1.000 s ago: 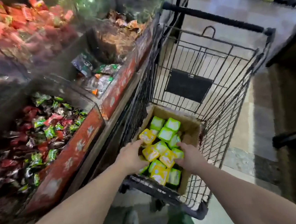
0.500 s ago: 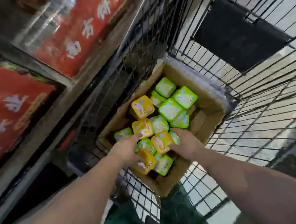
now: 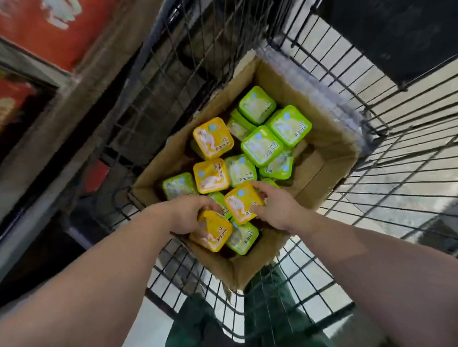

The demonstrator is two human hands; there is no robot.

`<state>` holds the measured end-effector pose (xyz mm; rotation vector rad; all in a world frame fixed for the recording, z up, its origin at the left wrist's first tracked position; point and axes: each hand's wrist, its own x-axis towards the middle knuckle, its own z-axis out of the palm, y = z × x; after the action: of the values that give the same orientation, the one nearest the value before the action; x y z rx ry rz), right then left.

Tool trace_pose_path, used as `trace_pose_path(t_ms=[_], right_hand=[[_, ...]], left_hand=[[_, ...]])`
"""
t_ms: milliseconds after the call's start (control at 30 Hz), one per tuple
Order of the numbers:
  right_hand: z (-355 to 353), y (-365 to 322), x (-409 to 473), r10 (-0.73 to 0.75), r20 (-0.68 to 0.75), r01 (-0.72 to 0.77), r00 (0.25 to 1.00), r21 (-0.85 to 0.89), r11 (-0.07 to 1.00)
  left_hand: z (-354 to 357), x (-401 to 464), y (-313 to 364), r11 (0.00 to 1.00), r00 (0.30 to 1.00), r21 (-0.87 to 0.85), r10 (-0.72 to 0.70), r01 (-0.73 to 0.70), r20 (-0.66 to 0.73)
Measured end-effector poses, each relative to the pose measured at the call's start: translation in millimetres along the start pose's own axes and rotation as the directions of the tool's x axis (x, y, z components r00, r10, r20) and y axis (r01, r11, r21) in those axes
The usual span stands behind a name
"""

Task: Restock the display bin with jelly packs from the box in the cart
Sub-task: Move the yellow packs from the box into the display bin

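Observation:
An open cardboard box (image 3: 329, 145) sits in the black wire cart (image 3: 407, 160), filled with several square jelly packs, yellow and green. My left hand (image 3: 185, 216) reaches into the box's near end and grips a yellow jelly pack (image 3: 211, 233) from above. My right hand (image 3: 278, 210) holds another yellow jelly pack (image 3: 241, 203) by its right edge, fingers curled round it. More green packs (image 3: 261, 146) and yellow packs (image 3: 212, 137) lie loose further back in the box.
The red-fronted display bin (image 3: 45, 26) stands to the left of the cart, its contents out of view. The cart's wire walls rise around the box. A black panel (image 3: 400, 14) hangs on the cart's far end. My green trousers (image 3: 239, 336) show below the cart.
My view has dropped from the bins to straight down into the cart. Both hands have closed round yellow packs at the box's near end.

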<state>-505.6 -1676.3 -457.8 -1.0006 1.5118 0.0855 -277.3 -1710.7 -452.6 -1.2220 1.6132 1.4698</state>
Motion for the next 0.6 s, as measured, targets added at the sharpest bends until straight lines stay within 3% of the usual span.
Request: trace_pose_path(t_ms=[167, 300, 467, 600], right_hand=[[-12.5, -15.1, -20.2, -0.001, 0.002, 0.001, 1.000, 0.147, 0.989], [-21.7, -46.5, -51.5, -0.083, -0.012, 0.084, 0.996, 0.178, 0.980], [-9.1, -99.7, -105.5, -0.160, 0.032, 0.147, 0.987, 0.249, 0.957], [38.1, -148.4, -163.1, -0.205, 0.107, 0.172, 0.973, 0.258, 0.951]], left_hand=[[-4.0, -31.3, 8.5, 0.988, 0.989, -0.150, -0.048, 0.026, -0.141], [-6.2, -78.8, 6.5, 0.935, 0.960, -0.350, -0.043, -0.059, -0.277], [2.7, -162.2, -16.2, 0.771, 0.930, -0.609, -0.064, -0.184, -0.362], [34.0, -251.7, -60.1, 0.649, 0.891, -0.687, -0.031, -0.327, -0.453]])
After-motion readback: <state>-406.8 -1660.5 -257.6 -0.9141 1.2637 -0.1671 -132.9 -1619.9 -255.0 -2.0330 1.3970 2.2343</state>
